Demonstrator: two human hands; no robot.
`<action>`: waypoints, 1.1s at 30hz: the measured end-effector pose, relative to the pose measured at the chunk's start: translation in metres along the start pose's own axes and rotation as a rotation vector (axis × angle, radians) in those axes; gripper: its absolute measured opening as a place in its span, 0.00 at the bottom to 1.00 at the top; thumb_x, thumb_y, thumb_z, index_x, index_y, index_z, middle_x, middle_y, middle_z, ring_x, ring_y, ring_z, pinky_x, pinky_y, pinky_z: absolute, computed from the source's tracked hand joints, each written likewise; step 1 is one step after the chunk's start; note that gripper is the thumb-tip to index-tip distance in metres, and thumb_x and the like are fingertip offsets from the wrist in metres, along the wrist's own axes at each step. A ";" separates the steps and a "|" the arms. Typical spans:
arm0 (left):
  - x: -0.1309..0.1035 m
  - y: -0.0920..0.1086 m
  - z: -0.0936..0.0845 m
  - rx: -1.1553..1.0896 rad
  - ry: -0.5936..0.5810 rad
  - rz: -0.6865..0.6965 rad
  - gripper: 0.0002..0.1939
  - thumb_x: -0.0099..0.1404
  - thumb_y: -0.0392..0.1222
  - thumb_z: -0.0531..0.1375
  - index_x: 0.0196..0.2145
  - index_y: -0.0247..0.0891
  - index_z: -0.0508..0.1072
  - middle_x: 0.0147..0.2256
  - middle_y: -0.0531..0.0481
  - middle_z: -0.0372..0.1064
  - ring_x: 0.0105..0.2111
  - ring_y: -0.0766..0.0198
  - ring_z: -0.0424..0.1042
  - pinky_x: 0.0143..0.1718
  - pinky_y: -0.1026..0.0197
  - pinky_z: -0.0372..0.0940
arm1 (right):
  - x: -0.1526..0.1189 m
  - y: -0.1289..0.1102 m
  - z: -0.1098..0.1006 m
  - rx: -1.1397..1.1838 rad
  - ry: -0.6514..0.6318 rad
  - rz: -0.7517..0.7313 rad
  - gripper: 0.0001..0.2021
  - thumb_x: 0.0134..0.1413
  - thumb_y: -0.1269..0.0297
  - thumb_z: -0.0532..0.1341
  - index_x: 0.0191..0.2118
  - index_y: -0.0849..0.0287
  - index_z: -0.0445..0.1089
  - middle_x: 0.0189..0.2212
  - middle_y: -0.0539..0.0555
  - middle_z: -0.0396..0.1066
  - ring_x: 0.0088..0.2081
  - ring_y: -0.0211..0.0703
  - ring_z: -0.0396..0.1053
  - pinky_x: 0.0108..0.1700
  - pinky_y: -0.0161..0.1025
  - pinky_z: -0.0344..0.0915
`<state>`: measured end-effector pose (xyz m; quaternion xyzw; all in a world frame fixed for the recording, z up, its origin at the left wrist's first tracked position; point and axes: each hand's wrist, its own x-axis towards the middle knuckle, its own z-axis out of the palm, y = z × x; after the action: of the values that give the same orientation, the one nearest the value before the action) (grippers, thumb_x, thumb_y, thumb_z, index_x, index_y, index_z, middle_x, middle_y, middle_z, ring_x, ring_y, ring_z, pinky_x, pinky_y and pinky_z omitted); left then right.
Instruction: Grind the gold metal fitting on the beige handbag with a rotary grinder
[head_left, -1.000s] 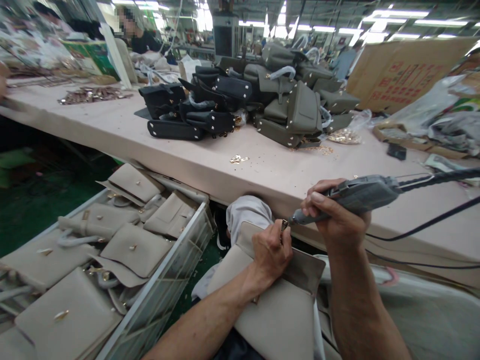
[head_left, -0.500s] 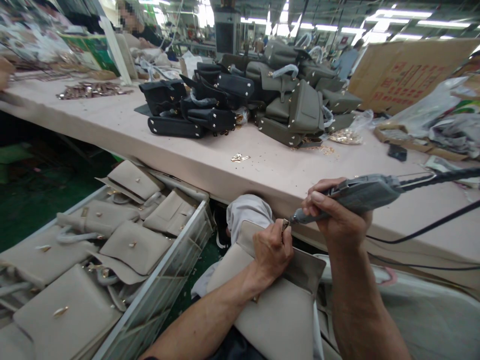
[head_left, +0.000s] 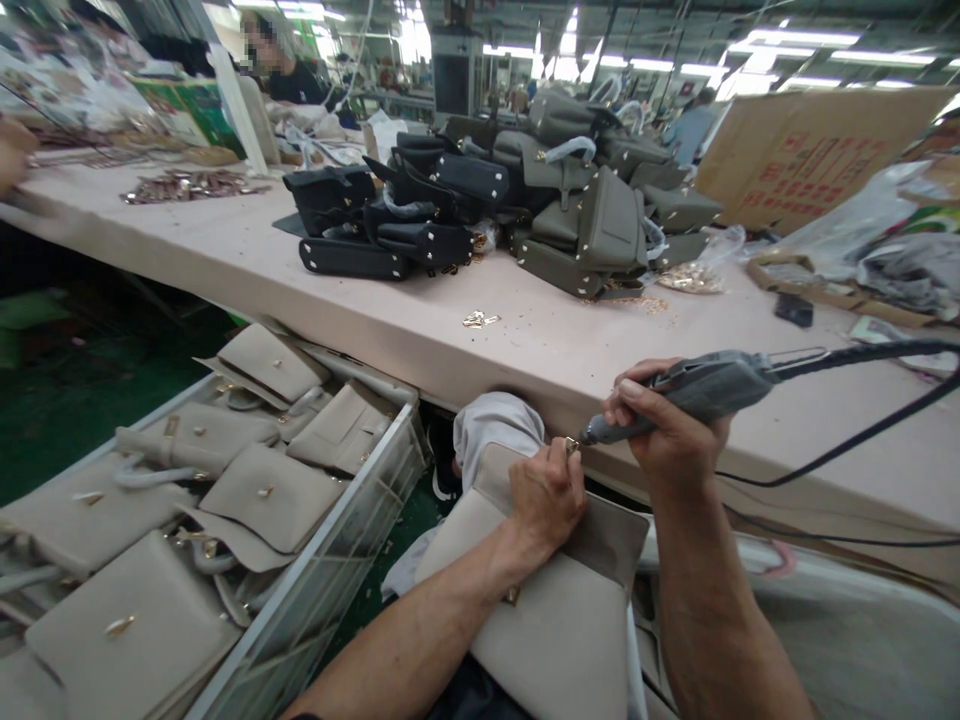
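A beige handbag (head_left: 555,630) lies across my lap with its flap (head_left: 611,540) raised. My left hand (head_left: 546,495) is closed on the flap's edge, and a small gold metal fitting (head_left: 571,446) shows at its fingertips. My right hand (head_left: 671,425) is wrapped round a grey electric screwdriver (head_left: 709,388) held nearly level, its nose pointing left. The screwdriver's tip is close beside the fitting; whether it touches is too small to tell. Lower on the bag's front is another small gold piece (head_left: 512,595), partly behind my left wrist.
A plastic crate (head_left: 300,600) at left holds several beige handbags. On the table (head_left: 375,320) are piles of black bags (head_left: 405,200) and olive bags (head_left: 592,220), loose metal pieces (head_left: 480,320) and a cardboard box (head_left: 817,155). The screwdriver's cable (head_left: 862,440) trails right. Other people are beyond.
The screwdriver has shifted slightly left and its rear cable now bends in a loop at right. More of the gold fitting shows at my left fingertips. Both hands keep their hold.
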<state>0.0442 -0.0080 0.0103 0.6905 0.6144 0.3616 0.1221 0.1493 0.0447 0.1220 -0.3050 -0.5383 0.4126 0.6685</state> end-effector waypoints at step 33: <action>-0.010 -0.011 0.013 0.112 0.085 0.143 0.03 0.74 0.35 0.55 0.40 0.38 0.65 0.31 0.46 0.73 0.27 0.57 0.75 0.25 0.58 0.57 | -0.004 -0.001 0.022 -0.046 -0.092 0.185 0.10 0.45 0.67 0.74 0.29 0.59 0.71 0.22 0.48 0.68 0.17 0.36 0.63 0.20 0.37 0.61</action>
<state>0.0445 -0.0115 -0.0090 0.7224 0.5873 0.3636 0.0310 0.1277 0.0401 0.1262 -0.3493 -0.5473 0.4740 0.5948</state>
